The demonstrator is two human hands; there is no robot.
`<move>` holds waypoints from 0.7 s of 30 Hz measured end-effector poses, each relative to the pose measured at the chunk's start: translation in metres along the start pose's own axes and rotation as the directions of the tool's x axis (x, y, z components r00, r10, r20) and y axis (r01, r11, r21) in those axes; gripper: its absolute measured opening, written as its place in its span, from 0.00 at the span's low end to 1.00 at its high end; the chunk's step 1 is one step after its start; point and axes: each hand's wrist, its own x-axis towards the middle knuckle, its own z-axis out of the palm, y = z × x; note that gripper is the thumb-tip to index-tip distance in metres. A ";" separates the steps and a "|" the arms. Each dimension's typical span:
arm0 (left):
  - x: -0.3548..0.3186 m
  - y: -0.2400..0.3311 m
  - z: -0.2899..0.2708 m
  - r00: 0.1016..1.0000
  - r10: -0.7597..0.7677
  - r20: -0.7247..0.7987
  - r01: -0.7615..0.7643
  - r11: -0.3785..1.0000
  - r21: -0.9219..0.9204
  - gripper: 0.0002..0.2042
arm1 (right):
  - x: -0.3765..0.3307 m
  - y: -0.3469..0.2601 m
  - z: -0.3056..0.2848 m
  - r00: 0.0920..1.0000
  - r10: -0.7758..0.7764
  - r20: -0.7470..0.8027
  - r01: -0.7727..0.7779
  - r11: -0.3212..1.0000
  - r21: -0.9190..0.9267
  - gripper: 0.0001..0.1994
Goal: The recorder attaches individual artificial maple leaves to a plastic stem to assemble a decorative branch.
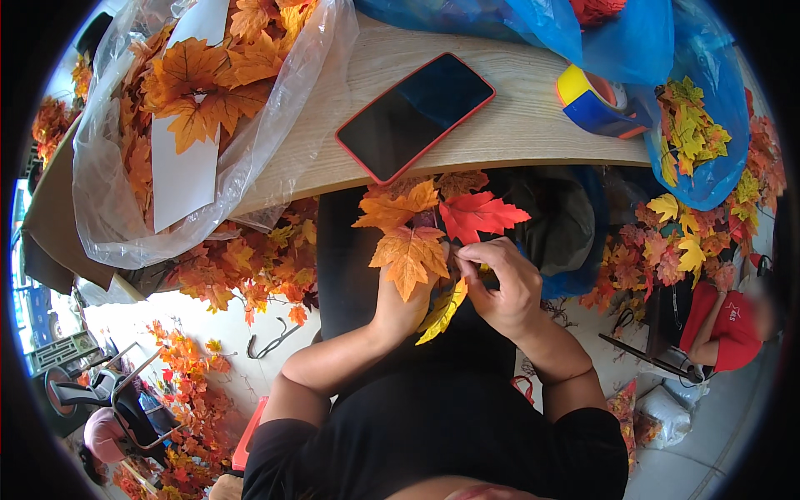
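Just below the table edge, my left hand is closed around a sprig of artificial maple leaves, its fingers partly hidden behind them. The sprig carries orange leaves, a red leaf pointing right and a yellow leaf hanging between my hands. My right hand pinches thumb and forefinger together at the stem, close to the base of the red leaf. The exact spot where the fingertips meet is too small to make out.
On the wooden table lie a black phone with a red case and a tape roll. A clear bag of orange leaves sits left, a blue bag right. Leaf garlands cover the floor. A person in red sits at right.
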 end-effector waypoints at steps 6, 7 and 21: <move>0.003 0.002 -0.002 0.998 0.045 0.038 -0.046 0.999 0.020 0.01 | -0.001 -0.002 0.005 0.999 0.033 -0.018 -0.032 0.999 0.015 0.18; 0.004 0.002 -0.004 0.997 0.051 0.064 -0.054 0.998 0.046 0.01 | 0.000 -0.003 0.006 0.999 0.030 -0.024 -0.030 0.999 0.017 0.18; 0.006 0.015 0.002 0.994 -0.103 0.035 0.105 0.993 -0.051 0.04 | -0.001 0.004 0.002 1.000 0.004 0.002 -0.004 0.999 0.049 0.17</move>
